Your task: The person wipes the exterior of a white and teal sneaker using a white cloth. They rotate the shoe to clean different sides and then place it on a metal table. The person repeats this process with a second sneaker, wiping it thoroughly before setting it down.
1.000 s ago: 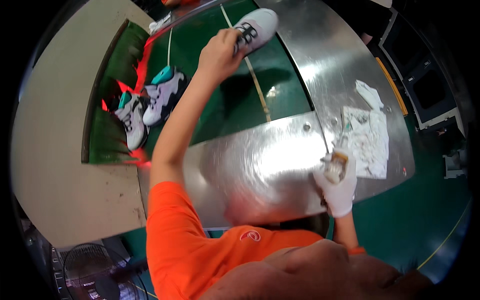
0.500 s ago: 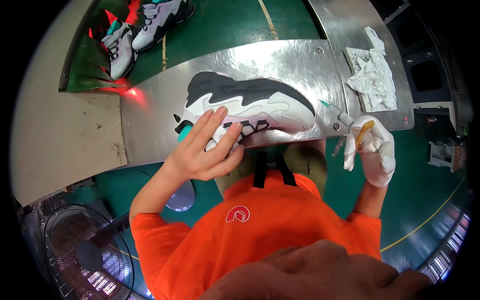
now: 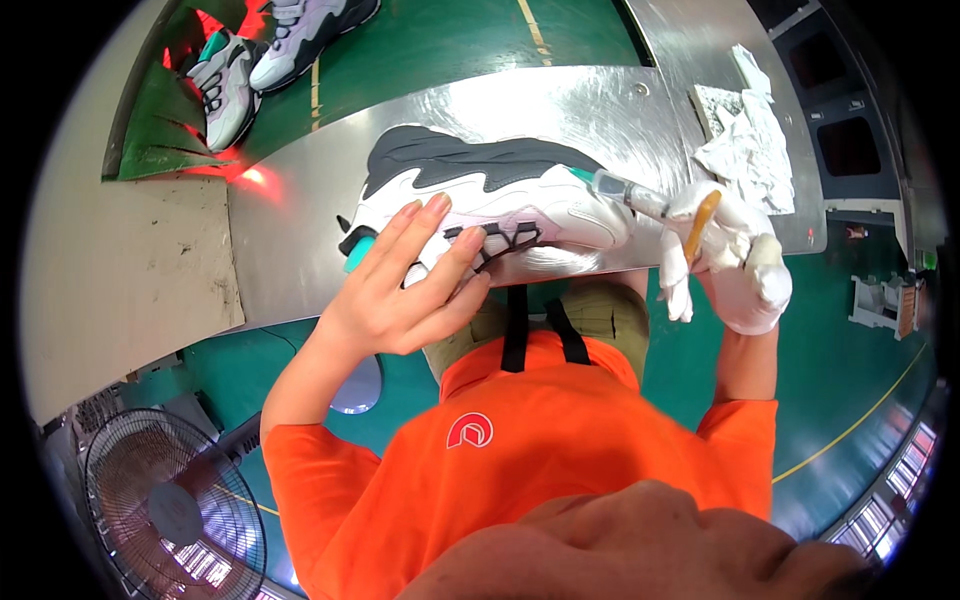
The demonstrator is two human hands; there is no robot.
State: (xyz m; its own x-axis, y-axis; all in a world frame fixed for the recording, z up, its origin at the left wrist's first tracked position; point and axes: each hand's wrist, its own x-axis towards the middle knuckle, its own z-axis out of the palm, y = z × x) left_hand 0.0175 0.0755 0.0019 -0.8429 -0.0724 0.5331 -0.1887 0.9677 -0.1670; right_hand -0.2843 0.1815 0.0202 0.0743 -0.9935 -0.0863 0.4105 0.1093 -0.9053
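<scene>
A white, lilac and dark grey sneaker point(image 3: 500, 190) lies on its side on the metal bench, its sole edge toward the far side and toe to the right. My bare left hand point(image 3: 410, 270) holds it by the laced upper, fingers laid across the side and the thumb partly hidden. In my right hand point(image 3: 730, 250), which wears a white glove with a yellow-brown band on one finger, is a clear syringe point(image 3: 632, 194). Its green tip meets or nearly meets the seam between sole and upper near the toe; contact cannot be made out.
Crumpled white cloth point(image 3: 750, 150) rests on a light block at the bench's right. Two more sneakers point(image 3: 230, 95) sit on the green belt point(image 3: 440, 45) at the far left, by red-lit flaps. A tan board point(image 3: 140, 260) borders the bench; a fan point(image 3: 175, 510) stands lower left.
My right hand has brought the syringe leftward, from beyond the toe onto the shoe's front edge. The sneaker has tilted slightly, while my left hand keeps its hold.
</scene>
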